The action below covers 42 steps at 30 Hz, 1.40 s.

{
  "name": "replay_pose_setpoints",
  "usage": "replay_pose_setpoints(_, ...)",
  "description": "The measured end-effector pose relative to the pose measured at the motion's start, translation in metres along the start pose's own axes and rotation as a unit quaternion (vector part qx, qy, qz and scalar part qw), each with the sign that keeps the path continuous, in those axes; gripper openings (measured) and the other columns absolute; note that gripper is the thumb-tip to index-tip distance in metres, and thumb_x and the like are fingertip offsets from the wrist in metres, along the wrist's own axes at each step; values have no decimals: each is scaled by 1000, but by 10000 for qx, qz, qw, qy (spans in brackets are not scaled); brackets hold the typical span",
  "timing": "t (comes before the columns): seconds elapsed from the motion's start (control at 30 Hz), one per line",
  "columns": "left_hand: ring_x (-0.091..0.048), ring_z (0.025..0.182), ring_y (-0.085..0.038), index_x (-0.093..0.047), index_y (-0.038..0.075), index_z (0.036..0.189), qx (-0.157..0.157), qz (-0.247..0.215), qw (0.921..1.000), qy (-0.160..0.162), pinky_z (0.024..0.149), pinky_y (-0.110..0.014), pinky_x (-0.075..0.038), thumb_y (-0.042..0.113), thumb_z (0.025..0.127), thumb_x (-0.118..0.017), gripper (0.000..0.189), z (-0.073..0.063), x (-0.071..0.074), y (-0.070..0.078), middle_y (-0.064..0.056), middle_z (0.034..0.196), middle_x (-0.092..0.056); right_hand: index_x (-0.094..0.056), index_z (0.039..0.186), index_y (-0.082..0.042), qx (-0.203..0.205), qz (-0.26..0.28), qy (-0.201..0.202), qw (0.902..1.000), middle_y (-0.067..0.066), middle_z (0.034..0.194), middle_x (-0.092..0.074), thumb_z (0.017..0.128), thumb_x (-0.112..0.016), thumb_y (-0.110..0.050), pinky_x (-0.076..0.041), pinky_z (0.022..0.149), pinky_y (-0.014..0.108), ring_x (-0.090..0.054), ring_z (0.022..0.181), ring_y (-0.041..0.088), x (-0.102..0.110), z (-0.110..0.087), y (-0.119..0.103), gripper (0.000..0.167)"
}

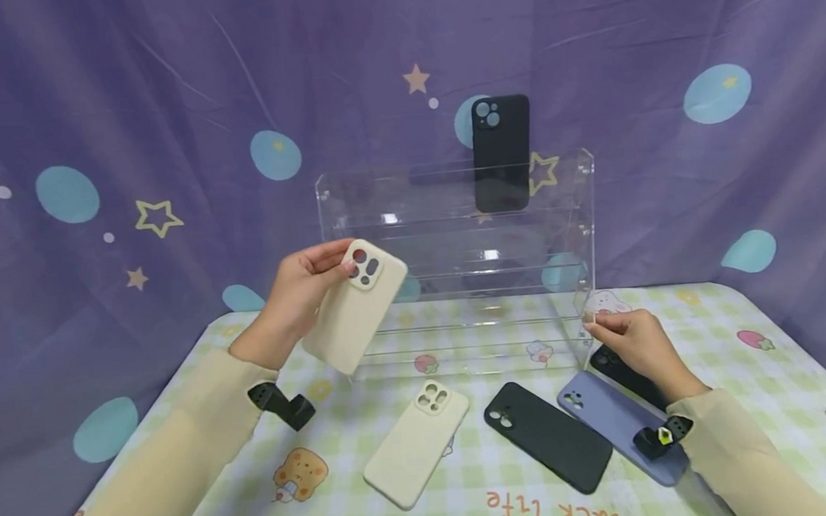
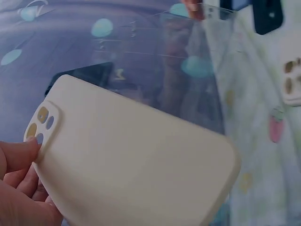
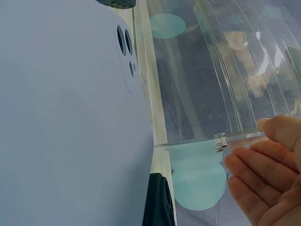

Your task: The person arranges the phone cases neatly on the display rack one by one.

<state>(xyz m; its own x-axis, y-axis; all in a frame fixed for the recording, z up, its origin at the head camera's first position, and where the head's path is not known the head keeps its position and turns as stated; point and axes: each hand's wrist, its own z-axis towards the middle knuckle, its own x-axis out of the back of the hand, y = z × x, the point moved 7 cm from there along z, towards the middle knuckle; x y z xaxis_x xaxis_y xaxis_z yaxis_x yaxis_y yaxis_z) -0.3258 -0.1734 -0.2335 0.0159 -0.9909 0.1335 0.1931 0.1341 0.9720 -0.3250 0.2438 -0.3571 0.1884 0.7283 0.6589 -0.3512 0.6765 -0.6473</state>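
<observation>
My left hand pinches a cream phone case by its camera end, thumb at the lens holes. The case hangs tilted in front of the left part of a clear acrylic display rack. At the rack's right side, my right hand grips the side panel's edge, thumb on one face and fingers on the other in the right wrist view. A black phone case stands upright on the rack's top tier. Below my right hand lie a lavender phone case and another black case, partly hidden.
A second cream case and a dark case lie on the green checked tablecloth before the rack. Behind hangs a purple curtain with stars and blue ovals.
</observation>
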Motion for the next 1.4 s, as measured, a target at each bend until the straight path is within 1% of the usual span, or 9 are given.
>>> replay_pose_setpoints(0.23,-64,85,-5,-54,1,130,-87,-439,9988,214,76,-18,-51,2,90,-62,41,23,-8,26,3,101,-69,-67,104,10,35,56,4,10000,31,112,-59,89,-65,-13,-50,85,51,-57,107,45,-3,1,2,27)
replay_pose_setpoints(0.4,-64,78,-5,-56,1,128,-158,-1379,9886,583,61,-13,-48,-1,88,-63,41,45,-13,47,2,96,-69,-67,104,10,-6,0,-21,10000,31,113,-58,89,-65,-14,-50,84,51,-57,107,45,-3,0,3,28)
replay_pose_setpoints(0.67,-61,72,-8,-58,0,121,-546,-3050,9389,1500,59,-15,-49,-5,88,-60,33,76,-6,83,-3,89,-63,-66,104,11,-2,57,-4,10000,32,112,-58,89,-65,-13,-50,84,50,-56,107,45,-1,-1,2,28)
replay_pose_setpoints(0.93,-61,81,-13,-51,-4,125,-702,-3912,8839,2465,67,-19,-53,-7,88,-58,38,100,11,96,-8,99,-62,-66,104,11,-18,73,19,10000,31,112,-59,88,-66,-12,-49,86,50,-56,107,44,-1,-2,2,28)
replay_pose_setpoints(1.0,-62,82,-15,-52,-2,122,-680,-3998,8703,2795,68,-20,-54,-6,88,-59,35,104,16,98,-8,97,-61,-67,103,11,-1,73,46,10000,31,111,-59,88,-66,-12,-52,85,42,-57,107,44,-1,-1,2,28)
replay_pose_setpoints(1.07,-63,82,-16,-53,1,118,-634,-3965,8617,3101,67,-20,-54,-3,88,-60,31,106,21,99,-6,95,-60,-67,103,10,13,63,63,10000,31,111,-59,88,-66,-12,-53,83,38,-57,106,44,-1,-1,2,27)
replay_pose_setpoints(1.2,-62,77,-14,-53,5,112,-571,-3907,8472,3555,60,-18,-51,-1,88,-61,25,110,26,101,-3,90,-57,-68,102,10,34,69,109,9999,30,110,-60,87,-67,-12,-49,78,13,-58,106,43,0,1,2,26)
replay_pose_setpoints(1.33,-62,81,-12,-53,6,110,-652,-4011,8310,3799,63,-16,-51,-2,88,-61,25,115,26,101,-4,95,-58,-68,100,10,60,85,176,9998,30,109,-61,86,-67,-11,-33,73,-3,-58,105,42,0,1,3,25)
replay_pose_setpoints(1.4,-62,82,-12,-52,7,110,-701,-3925,8338,3817,65,-15,-51,-1,88,-61,25,117,24,101,-4,96,-58,-68,100,10,60,76,202,9997,29,108,-61,86,-67,-11,-32,73,-3,-59,105,42,1,0,3,25)
